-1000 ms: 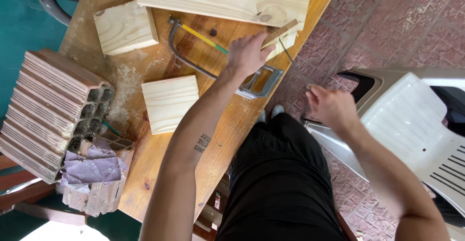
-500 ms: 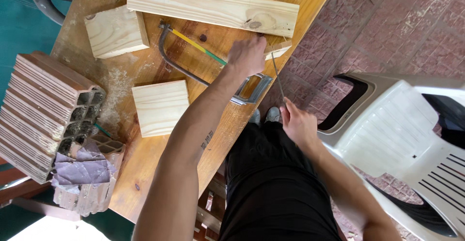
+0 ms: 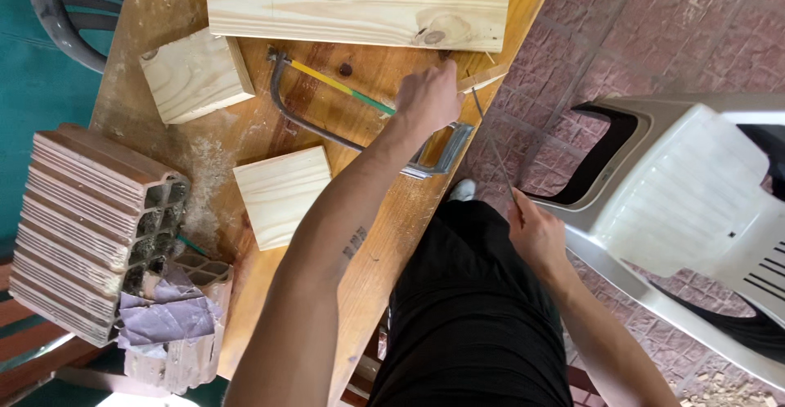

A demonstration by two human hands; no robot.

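Head view: left hand [image 3: 431,96] grips hacksaw [image 3: 343,104]; right hand [image 3: 536,231] pinches thin rod [image 3: 491,141].

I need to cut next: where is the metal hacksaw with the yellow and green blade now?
The hacksaw lies on the wooden table, below the long pine plank, its handle end under the left hand.

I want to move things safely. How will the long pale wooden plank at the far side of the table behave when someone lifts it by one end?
The long pale wooden plank looks stiff, so it should hardly bend. Being long, it would probably feel end-heavy and swing. Lying flat on the wooden table, it will not roll.
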